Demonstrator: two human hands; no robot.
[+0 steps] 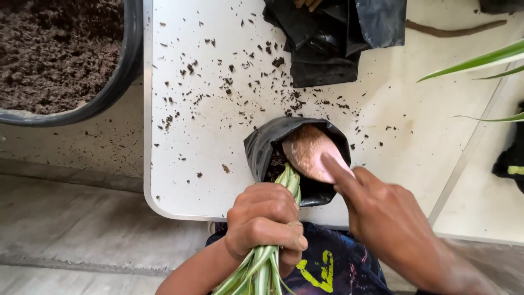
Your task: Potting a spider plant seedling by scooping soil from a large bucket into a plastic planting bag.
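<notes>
Left hand (266, 224): fingers curled tight in a fist around the plant (262, 267), a bundle of green-and-white striped leaves, its base pushed into the bag (273, 143).

Right hand (390, 218): forefinger stretched along the back of a wooden scoop (308, 152); the other fingers are folded under, and their grip cannot be made out. The scoop's bowl lies inside the bag mouth, over dark soil.

Bag: small, black, soft plastic, lying near the front edge of the table (196, 147), mouth turned toward the person.

Risks, as judged: the limp bag may slump or slide off the near edge; soil may spill from the scoop, since loose crumbs already dot the table; the tight fist may bruise or snap leaves.

Surface: white table with a rounded corner, strewn with soil crumbs. More black bags (327, 38) lie at the far side, another person's fingertips just showing above them.

Room: a dark tub (117, 82) of soil at upper left, pale floor below, striped leaves (480, 60) entering at right.
</notes>
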